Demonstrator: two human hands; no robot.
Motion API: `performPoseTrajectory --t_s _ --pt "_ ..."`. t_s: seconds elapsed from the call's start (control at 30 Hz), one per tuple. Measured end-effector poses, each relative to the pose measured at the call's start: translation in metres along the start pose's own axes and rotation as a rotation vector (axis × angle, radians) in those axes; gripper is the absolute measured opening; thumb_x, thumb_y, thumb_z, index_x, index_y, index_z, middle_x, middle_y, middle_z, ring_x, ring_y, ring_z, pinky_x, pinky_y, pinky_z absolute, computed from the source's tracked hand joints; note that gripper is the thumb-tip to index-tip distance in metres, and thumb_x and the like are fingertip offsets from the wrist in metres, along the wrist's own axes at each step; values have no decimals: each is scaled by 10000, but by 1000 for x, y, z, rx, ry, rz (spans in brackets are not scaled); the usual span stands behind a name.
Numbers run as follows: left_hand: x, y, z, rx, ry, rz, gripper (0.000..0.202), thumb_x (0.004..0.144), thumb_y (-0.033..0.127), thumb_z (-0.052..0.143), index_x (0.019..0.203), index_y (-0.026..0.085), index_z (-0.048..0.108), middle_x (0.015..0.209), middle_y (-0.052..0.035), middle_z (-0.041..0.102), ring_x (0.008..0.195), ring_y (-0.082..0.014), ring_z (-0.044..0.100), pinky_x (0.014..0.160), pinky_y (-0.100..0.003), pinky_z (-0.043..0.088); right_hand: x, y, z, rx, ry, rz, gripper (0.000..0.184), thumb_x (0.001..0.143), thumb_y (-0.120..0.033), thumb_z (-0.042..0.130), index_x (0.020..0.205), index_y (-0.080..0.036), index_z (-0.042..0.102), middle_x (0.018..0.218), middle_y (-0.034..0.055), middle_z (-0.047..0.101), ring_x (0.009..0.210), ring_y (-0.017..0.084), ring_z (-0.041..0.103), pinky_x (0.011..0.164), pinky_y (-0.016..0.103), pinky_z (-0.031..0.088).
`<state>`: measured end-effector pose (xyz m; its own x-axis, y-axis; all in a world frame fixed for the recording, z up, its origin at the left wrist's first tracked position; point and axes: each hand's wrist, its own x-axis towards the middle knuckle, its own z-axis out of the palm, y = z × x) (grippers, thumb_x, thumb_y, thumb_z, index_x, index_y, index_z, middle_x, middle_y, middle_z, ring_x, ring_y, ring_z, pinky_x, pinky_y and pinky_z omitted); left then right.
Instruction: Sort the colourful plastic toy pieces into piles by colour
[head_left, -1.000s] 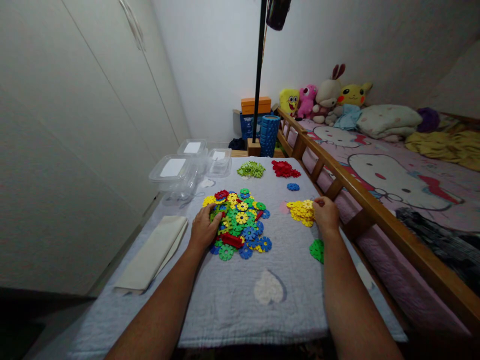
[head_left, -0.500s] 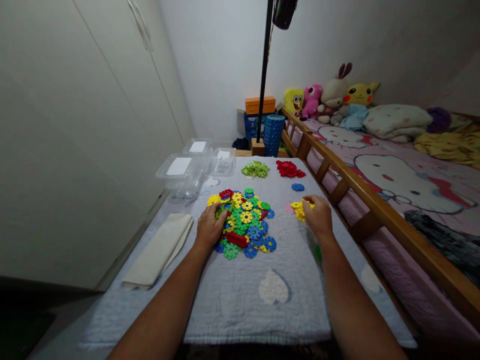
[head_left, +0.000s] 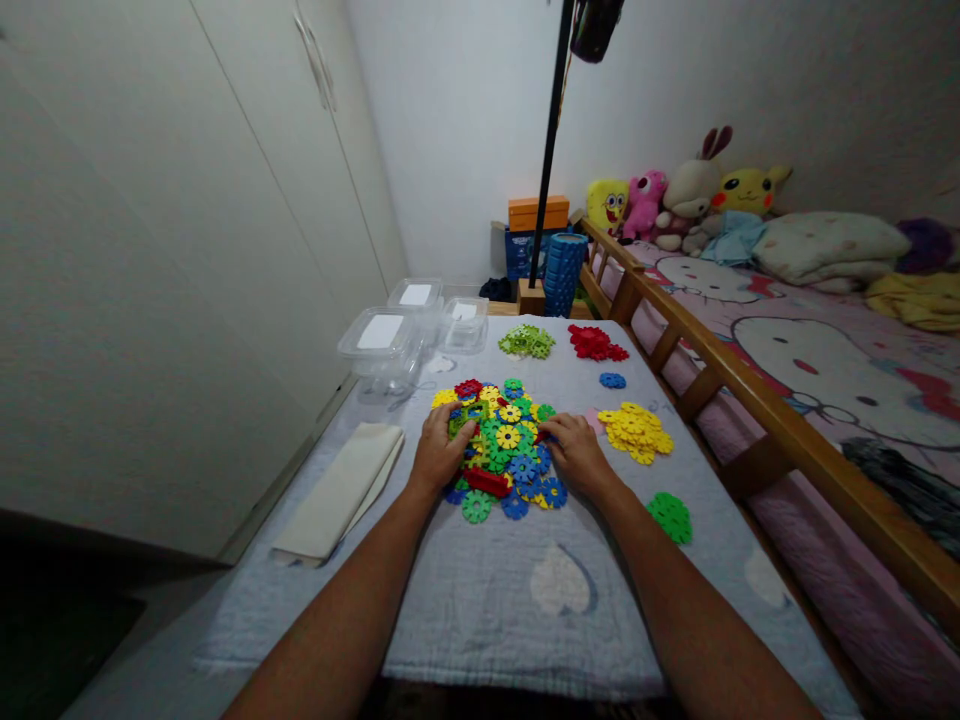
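Note:
A mixed pile of interlocking plastic building pieces [head_left: 508,437], mostly flower-shaped discs in yellow, green, blue and red, lies mid-table. My left hand [head_left: 441,450] rests at its left side, fingers curled round light-green frame-shaped pieces [head_left: 472,415]. At the right edge of the pile, the bent fingers of my right hand [head_left: 579,452] close on a red piece, which they partly cover. Sorted by colour are yellow discs [head_left: 636,432], green discs [head_left: 670,517], a small blue group [head_left: 612,381], red pieces [head_left: 596,343] and light-green pieces [head_left: 527,342].
Clear plastic boxes [head_left: 382,335] with white labels stand at the back left. A folded cream cloth [head_left: 341,495] lies on the left of the cloth-covered table [head_left: 487,610]. A wooden bed rail [head_left: 720,395] borders the right side; a black pole [head_left: 551,150] rises behind.
My right hand has moved left from the yellow discs to the mixed pile, leaving the yellow and green groups in plain sight. The left hand stays by the light-green pieces. The view has shifted slightly.

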<state>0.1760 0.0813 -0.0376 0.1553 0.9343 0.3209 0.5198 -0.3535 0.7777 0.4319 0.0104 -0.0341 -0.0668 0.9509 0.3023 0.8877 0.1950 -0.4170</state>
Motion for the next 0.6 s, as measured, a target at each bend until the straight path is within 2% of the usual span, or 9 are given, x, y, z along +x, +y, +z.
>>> performPoseTrajectory --t_s 0.17,0.27,0.33,0.47,0.6 --pt "2 -2 -1 -5 35 5 373 883 405 585 1184 186 613 1217 -119 638 1217 -280 578 1101 -467 427 -1 5 -5 -84 -7 35 137 884 -168 605 938 -199 727 993 92 660 991 244 537 906 361 387" --pt "1 -1 -2 19 58 14 346 889 405 586 1164 199 620 1206 -112 641 1215 -279 579 1094 -459 430 -1 12 -18 -79 42 57 142 860 -131 580 903 -186 704 956 90 654 959 232 558 895 344 398" --pt "1 -1 -2 39 59 26 327 889 397 590 1154 208 623 1192 -104 649 1199 -277 586 1085 -458 437 3 19 -30 -45 57 93 152 840 -116 555 889 -179 684 924 80 654 905 213 575 834 316 413" --pt "2 -2 1 78 48 19 322 886 400 593 1143 209 626 1170 -101 662 1162 -282 600 1065 -473 451 29 35 -51 33 40 176 106 817 -174 567 872 -184 657 840 40 663 750 169 572 691 276 392" --pt "2 -4 3 86 28 2 338 886 407 585 1154 204 621 1201 -109 657 1178 -289 598 1066 -486 450 70 62 -65 70 113 275 29 754 -185 601 778 -192 616 731 2 639 671 145 546 633 255 361"
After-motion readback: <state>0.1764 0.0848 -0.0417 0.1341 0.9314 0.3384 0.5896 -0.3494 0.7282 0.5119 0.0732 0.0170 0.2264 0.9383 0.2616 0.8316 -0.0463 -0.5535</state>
